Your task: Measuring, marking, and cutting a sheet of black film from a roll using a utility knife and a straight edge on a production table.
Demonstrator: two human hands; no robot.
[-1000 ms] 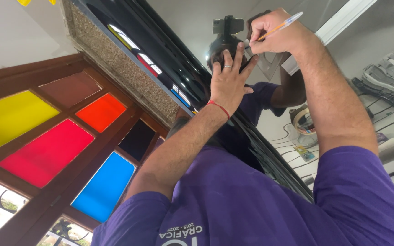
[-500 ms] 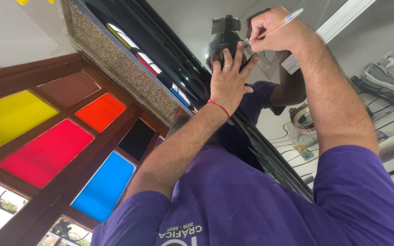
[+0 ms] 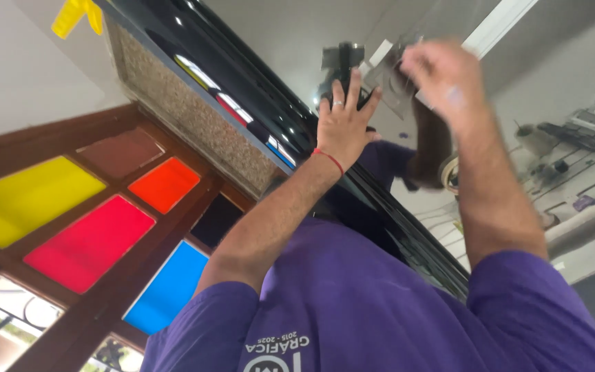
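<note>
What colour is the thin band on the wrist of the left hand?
The band on the left hand is red, seen in the head view, the only one.

Glazier's workshop: coloured-glass wooden door (image 3: 98, 227), mirror pane (image 3: 518, 138).

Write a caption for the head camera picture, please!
Left hand flat on a glossy black panel, blurred right hand raised beside it.

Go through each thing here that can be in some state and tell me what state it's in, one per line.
left hand: raised, fingers spread, flat against the glossy black panel
right hand: raised, motion-blurred; whether it holds anything cannot be told
glossy black panel: reflecting the arms and coloured panes
stained glass window: lit from behind, colours glowing
yellow clip: at the panel's top corner; open or shut cannot be told
</note>
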